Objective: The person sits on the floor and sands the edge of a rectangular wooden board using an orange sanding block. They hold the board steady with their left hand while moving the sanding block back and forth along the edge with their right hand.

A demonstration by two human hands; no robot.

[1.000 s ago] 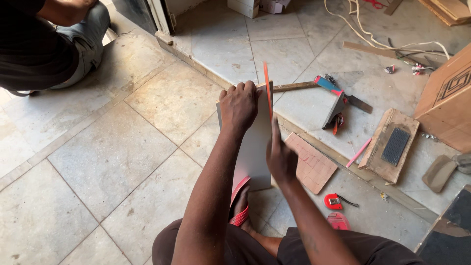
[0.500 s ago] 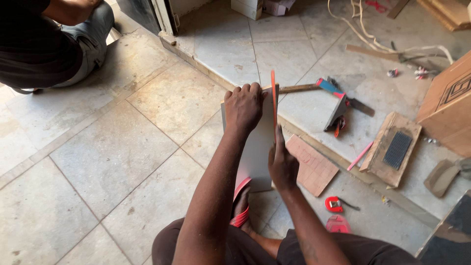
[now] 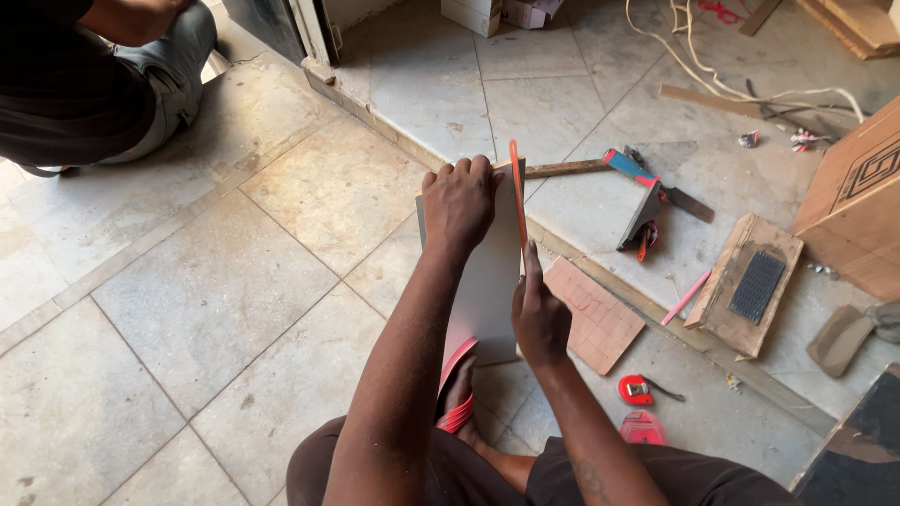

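A pale grey tile (image 3: pixel 487 281) stands tilted on the floor in front of me, its lower edge by my foot in a red sandal (image 3: pixel 457 389). My left hand (image 3: pixel 459 201) grips the tile's top edge. My right hand (image 3: pixel 539 314) is at the tile's right edge and holds a thin orange pencil (image 3: pixel 517 192), which points up along that edge.
Another person (image 3: pixel 94 84) crouches at the top left. On the tiled floor to the right lie a hammer (image 3: pixel 600 167), a terracotta tile piece (image 3: pixel 592 314), a red tape measure (image 3: pixel 637 389), a wooden float (image 3: pixel 745 281), a pink pencil (image 3: pixel 686 298) and a cardboard box (image 3: pixel 858 211).
The tile has been tipped up more upright under my left hand. My right hand has slid down its right edge with the orange pencil.
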